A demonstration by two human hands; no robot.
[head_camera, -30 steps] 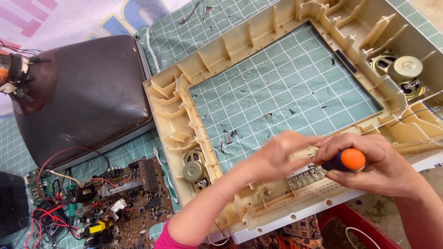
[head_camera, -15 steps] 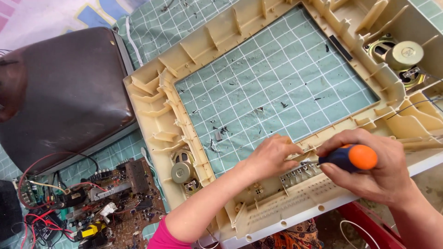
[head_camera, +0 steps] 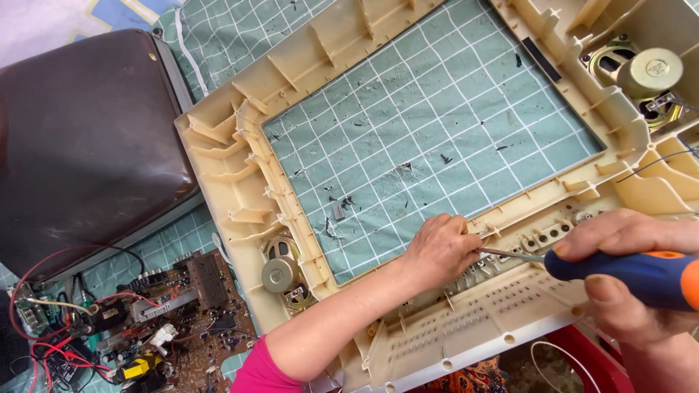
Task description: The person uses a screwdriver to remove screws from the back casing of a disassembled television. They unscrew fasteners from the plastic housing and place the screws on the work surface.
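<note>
While the left hand (head_camera: 440, 251) presses flat, holding nothing, on the stiff, brittle-looking frame (head_camera: 240, 182) at 5 o'clock, the right hand (head_camera: 630, 273) grips a screwdriver (head_camera: 619, 271).

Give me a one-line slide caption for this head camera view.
Right hand works a blue-orange screwdriver into a beige television frame while the left hand steadies it.

A blue-and-orange screwdriver (head_camera: 641, 275) is gripped in the right hand (head_camera: 632, 280), its metal tip laid against the fingers of the left hand (head_camera: 439, 249), which is pressed on the lower rail of a beige television front frame (head_camera: 233, 189). Round speakers (head_camera: 280, 273) are seen in the frame's corners. A green grid cutting mat (head_camera: 437, 124) lies beneath, with a picture tube (head_camera: 80, 138) and a circuit board (head_camera: 167, 320) to the left.
</note>
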